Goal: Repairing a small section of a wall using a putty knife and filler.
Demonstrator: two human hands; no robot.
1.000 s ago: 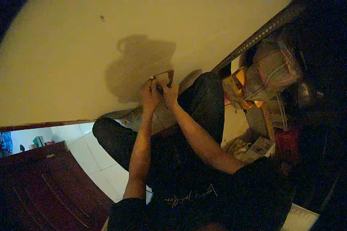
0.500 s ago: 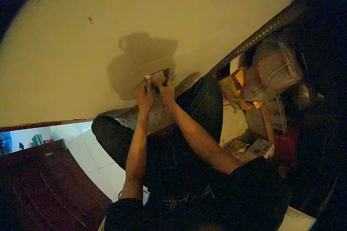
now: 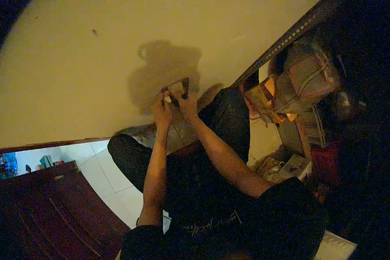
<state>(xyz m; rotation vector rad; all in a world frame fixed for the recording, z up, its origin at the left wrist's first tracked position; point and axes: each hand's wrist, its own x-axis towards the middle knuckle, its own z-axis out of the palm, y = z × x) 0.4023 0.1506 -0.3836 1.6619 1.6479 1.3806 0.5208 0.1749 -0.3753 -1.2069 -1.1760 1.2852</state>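
Note:
Close together in front of the pale yellow wall (image 3: 86, 86), both my hands are closed. My left hand (image 3: 162, 113) pinches a small white piece (image 3: 168, 99) whose kind I cannot make out in the dim light. Beside it, the fingers of my right hand (image 3: 187, 107) are wrapped on a small dark-edged object (image 3: 185, 83), partly hidden by the fingers. A thin dark line runs from its top toward my left fingertips. Whether the two pieces are joined, I cannot tell.
My bent knees (image 3: 130, 154) flank the hands. Bags and packets (image 3: 310, 76) hang at the right, above a white box (image 3: 295, 167). A dark strip with light holes (image 3: 286, 41) edges the wall. At the lower left stands a dark red panel (image 3: 56, 208) beside white floor tiles (image 3: 106, 167).
The view has shifted slightly. The white piece now shows lower, between my left fingers, where before it showed at the fingertips. My right hand keeps its hold on the dark-edged object.

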